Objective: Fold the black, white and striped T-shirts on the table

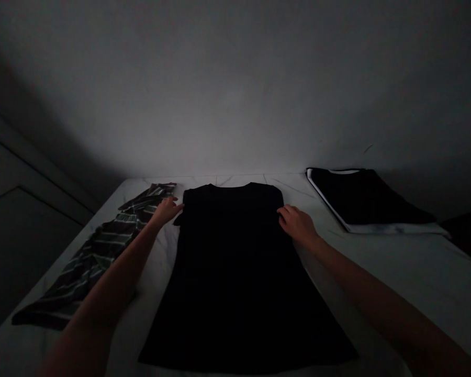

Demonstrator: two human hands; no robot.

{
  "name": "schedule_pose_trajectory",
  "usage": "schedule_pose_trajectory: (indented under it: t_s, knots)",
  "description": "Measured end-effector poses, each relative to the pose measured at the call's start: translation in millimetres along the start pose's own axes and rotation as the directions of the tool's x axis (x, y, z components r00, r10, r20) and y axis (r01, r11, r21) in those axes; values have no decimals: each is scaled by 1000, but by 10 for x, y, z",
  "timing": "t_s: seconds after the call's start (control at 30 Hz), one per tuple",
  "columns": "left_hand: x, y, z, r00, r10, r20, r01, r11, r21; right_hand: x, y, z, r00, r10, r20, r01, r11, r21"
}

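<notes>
A black shirt [231, 272] lies spread flat on the white marbled table [400, 272], its neckline at the far side and its hem toward me. My left hand [167, 211] is at the shirt's upper left edge, fingers closed at the cloth near the shoulder. At the upper right edge, my right hand [297, 223] has its fingers curled in and pinching the fabric. The sleeves do not show spread outward; a small dark flap sticks out below my left fingertips. Dim light hides the shirt's inner folds.
Striped dark clothing [98, 251] lies along the left side, partly behind my left forearm. A folded black and white cloth stack [371, 199] rests at the back right. A grey wall [227, 94] rises behind the table, and a panelled door [19, 230] stands at left.
</notes>
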State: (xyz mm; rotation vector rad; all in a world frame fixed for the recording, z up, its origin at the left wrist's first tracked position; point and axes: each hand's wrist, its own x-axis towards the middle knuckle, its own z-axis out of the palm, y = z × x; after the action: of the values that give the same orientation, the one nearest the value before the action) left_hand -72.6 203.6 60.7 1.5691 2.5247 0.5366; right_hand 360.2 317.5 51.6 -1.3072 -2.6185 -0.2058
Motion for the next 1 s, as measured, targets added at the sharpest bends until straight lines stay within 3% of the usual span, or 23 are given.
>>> schedule_pose_trajectory:
  t_s: [0.07,0.13,0.2,0.23,0.3,0.4,0.5,0.6,0.7,0.8,0.93,1.0]
  knots:
    - [128,-44,103,998,-28,60,31,998,-56,-30,133,40,974,226,1,-226,974,15]
    - [200,-99,160,993,-56,103,67,992,-105,-49,320,30,896,439,67,-439,899,-11]
    - [272,-148,191,990,-88,114,103,986,-132,0,494,-13,829,535,164,-530,845,-77]
    - [316,-166,204,989,-99,112,115,983,-143,60,556,-40,818,542,192,-534,840,-98]
    - [424,-183,235,989,-102,105,119,977,-174,250,605,-86,839,511,188,-506,859,-78]
    - [617,-162,295,994,-71,84,89,966,-242,651,521,-92,860,485,159,-493,870,13]
    - [807,-115,342,989,-82,123,118,937,-329,1028,395,25,828,522,204,-536,844,15]
    - [950,-89,339,972,-97,216,175,908,-380,1257,368,228,847,492,201,-500,866,-14]
    - [1009,-98,294,958,-82,275,185,908,-375,1347,430,408,888,407,214,-424,904,43]
    - [975,-105,248,956,26,292,117,878,-465,1355,483,496,924,351,150,-367,925,96]
    - [874,-87,244,972,169,165,-15,742,-670,1311,459,523,922,375,93,-382,921,77]
    - [846,-83,261,983,147,108,-52,794,-606,1288,428,527,924,372,87,-377,925,43]
